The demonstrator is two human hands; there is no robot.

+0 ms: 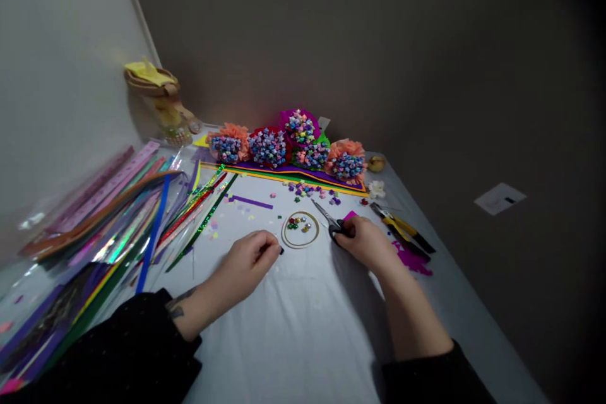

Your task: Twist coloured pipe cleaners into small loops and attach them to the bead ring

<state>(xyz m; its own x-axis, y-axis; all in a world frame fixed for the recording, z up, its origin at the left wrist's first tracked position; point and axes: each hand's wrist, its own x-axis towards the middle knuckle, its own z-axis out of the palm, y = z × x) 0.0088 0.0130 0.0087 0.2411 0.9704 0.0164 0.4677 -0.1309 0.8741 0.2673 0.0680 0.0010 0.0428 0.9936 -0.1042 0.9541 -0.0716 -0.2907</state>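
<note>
My left hand (250,262) is closed in a pinch, with a small dark piece (281,251) showing at its fingertips; the piece looks like folded paper, though most of it is hidden. My right hand (367,243) has its fingers closed at the black handles of a pair of scissors (331,218). The scissor blades point away to the left, low over the table. Between the hands lies a round hoop (301,246) with several shiny little stars (294,222) inside it. A purple paper strip (250,202) lies beyond my left hand.
Paper and glitter strips (189,202) in clear sleeves cover the left side. Star-filled bouquets (267,146) stand along the back, with loose paper stars (307,189) before them. Yellow-handled pliers (402,227) and magenta paper (411,260) lie right. A basket-like holder (161,91) stands back left.
</note>
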